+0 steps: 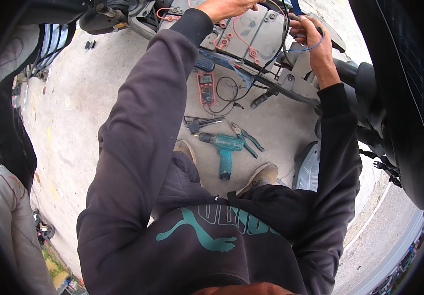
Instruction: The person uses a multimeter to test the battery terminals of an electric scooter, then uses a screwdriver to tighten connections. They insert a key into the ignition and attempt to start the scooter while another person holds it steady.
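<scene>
Grey batteries (266, 37) sit side by side in an open vehicle frame at the top, with red-capped terminals and red wires (241, 30) running between them. Over them reaches my left hand (227, 8), its fingers drawn together at the top edge; whatever they pinch is cut off or too small to make out. To the right, my right hand (315, 43) is closed, thumb and fingers gripping a black cable (285, 29). A thin blue wire (303, 49) loops beside that palm.
On the concrete below lie a red-edged multimeter (206, 88) with coiled black leads, a teal cordless drill (225, 150), pliers (246, 138) and dark slim tools (204, 123). My shoes (263, 176) flank the drill. Black vehicle parts (394, 98) rise at the right; a light cover (5, 206) hangs left.
</scene>
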Demonstrator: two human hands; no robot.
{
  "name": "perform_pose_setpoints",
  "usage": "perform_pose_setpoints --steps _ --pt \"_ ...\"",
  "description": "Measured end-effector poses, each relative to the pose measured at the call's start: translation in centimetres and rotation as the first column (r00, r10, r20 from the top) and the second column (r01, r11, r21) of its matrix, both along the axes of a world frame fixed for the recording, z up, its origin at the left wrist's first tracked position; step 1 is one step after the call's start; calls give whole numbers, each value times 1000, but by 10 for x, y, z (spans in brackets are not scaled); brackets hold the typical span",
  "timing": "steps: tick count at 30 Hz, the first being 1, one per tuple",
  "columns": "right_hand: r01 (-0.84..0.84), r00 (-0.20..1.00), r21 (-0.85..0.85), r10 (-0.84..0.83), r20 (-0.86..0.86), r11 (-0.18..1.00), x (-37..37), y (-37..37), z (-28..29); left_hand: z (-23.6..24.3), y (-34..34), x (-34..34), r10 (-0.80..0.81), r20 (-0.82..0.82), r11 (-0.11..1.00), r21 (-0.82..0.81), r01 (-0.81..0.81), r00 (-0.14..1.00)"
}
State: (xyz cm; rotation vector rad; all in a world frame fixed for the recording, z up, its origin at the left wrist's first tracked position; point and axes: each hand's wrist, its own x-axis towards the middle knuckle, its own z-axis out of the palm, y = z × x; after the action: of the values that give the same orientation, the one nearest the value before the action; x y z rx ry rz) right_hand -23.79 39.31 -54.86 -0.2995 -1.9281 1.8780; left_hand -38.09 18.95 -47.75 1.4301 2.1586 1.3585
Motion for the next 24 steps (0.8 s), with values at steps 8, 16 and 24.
perform_pose_setpoints --steps 8,16,24 --pt "5 992 -136 12 126 991 -12 4 -8 -6 -5 -4 23 38 999 -26 -22 999" --pt "0 999 -92 5 54 996 -13 5 -21 -3 -3 -3 -8 63 1000 16 7 998" --pt "-17 998 -67 21 57 998 -11 4 -21 -3 -4 -4 3 82 1000 5 -3 997"
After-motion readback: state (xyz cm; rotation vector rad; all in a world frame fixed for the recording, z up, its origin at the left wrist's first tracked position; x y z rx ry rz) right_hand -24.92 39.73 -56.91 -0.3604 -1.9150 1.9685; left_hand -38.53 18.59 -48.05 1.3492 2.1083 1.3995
